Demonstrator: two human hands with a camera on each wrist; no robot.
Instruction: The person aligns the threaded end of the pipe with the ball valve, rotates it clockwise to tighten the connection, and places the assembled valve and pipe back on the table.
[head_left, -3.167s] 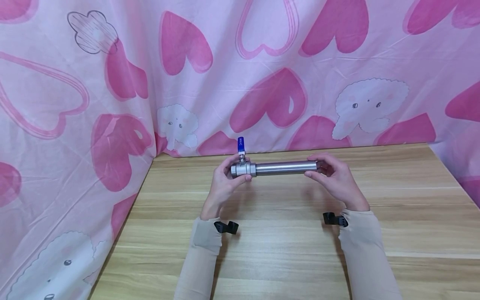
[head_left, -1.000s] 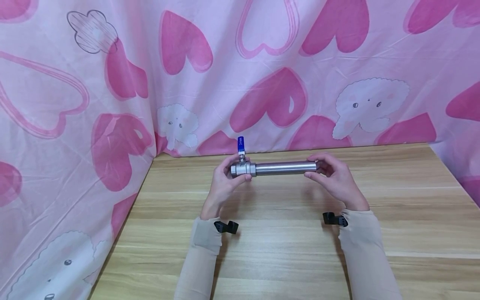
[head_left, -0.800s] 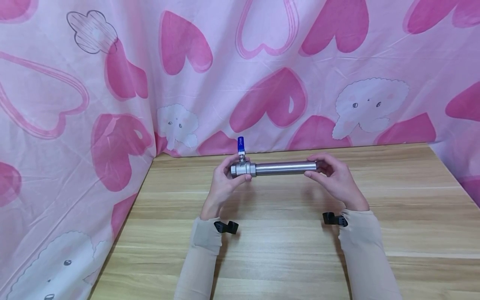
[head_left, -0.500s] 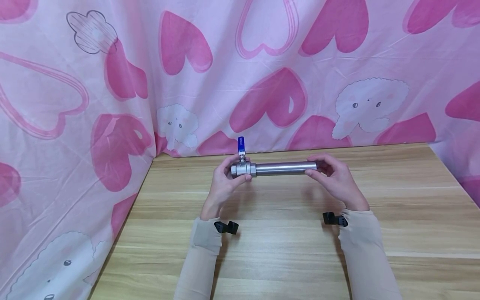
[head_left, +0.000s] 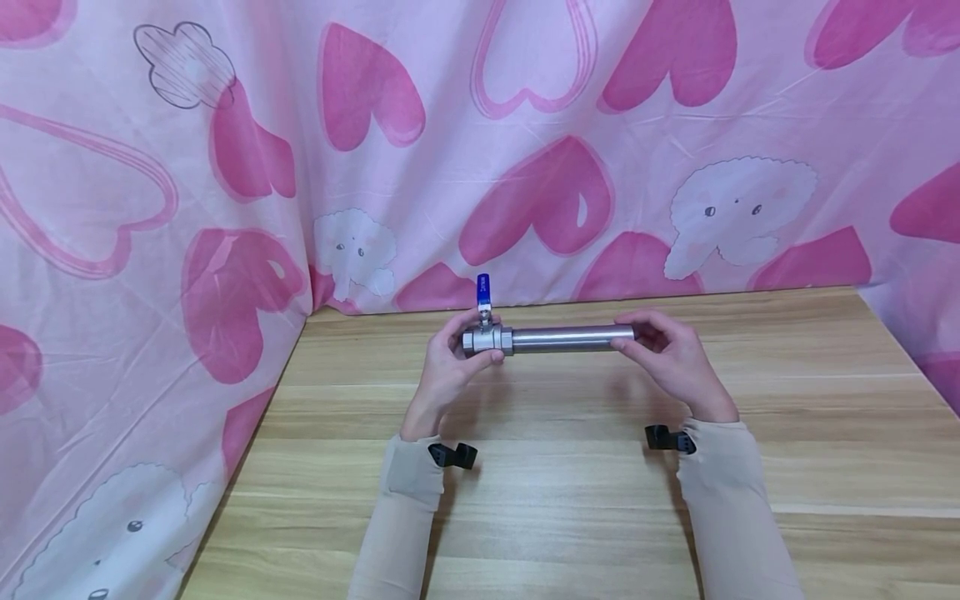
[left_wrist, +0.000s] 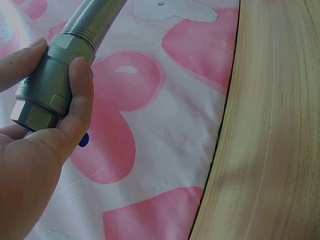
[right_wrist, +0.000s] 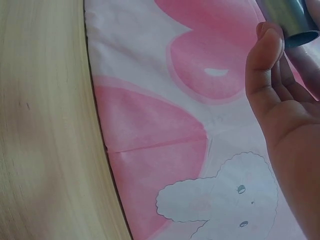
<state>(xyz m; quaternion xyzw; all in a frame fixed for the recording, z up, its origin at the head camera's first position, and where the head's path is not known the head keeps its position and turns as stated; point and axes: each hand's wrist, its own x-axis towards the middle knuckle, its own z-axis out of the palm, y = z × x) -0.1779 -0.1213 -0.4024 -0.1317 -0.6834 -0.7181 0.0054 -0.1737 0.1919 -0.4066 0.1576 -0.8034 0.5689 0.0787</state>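
In the head view, my left hand (head_left: 444, 367) grips a silver ball valve (head_left: 487, 339), thumb on the near side, fingers behind it. Its blue lever handle (head_left: 483, 290) points up and away. A smooth steel pipe (head_left: 566, 338) runs from the valve's right side, held level above the table. My right hand (head_left: 681, 362) holds the pipe's far right end between thumb and fingers. A few threads (left_wrist: 82, 36) show where pipe meets valve in the left wrist view. In the right wrist view, the pipe's open end (right_wrist: 290, 22) sits between thumb and fingers.
A wooden table (head_left: 570, 500) spreads beneath both hands. Pink cloth (head_left: 420, 192) printed with hearts hangs behind it and along its left side. A black wrist mount (head_left: 453, 455) sits on the left sleeve, another mount (head_left: 670, 438) on the right.
The right thumb has crept slightly up the near side of the pipe. Pipe and valve sit a touch lower; otherwise both hands keep their places.
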